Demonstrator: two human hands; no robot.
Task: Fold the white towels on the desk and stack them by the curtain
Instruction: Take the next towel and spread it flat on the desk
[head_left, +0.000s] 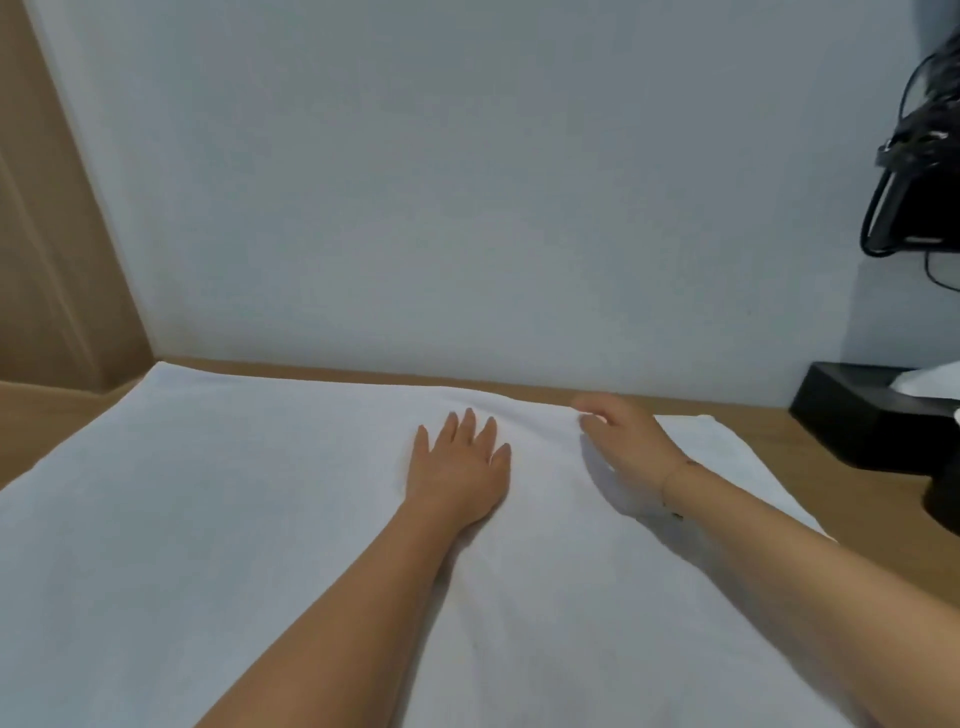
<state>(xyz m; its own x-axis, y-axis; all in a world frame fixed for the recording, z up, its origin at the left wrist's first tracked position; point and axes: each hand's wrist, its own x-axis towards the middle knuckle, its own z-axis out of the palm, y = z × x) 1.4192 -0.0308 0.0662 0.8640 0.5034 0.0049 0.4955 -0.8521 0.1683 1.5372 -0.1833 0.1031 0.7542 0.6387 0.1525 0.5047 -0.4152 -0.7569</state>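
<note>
On the one wooden desk (727, 410) lies one white towel (208, 519) spread wide, with two hands on it, the left hand (457, 467) and the right hand (621, 434), one black box (857, 415) at the right, and one tan curtain (47, 234) at the left.

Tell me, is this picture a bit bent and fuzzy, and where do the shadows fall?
In the head view, the wide lens bows the desk edge and tilts the wall; the whole frame is soft, with the right hand blurriest at its fingertips; the light is even and dim, without glare; a soft shadow lies on the white towel beside the right hand, a fainter one by the left hand.
</note>
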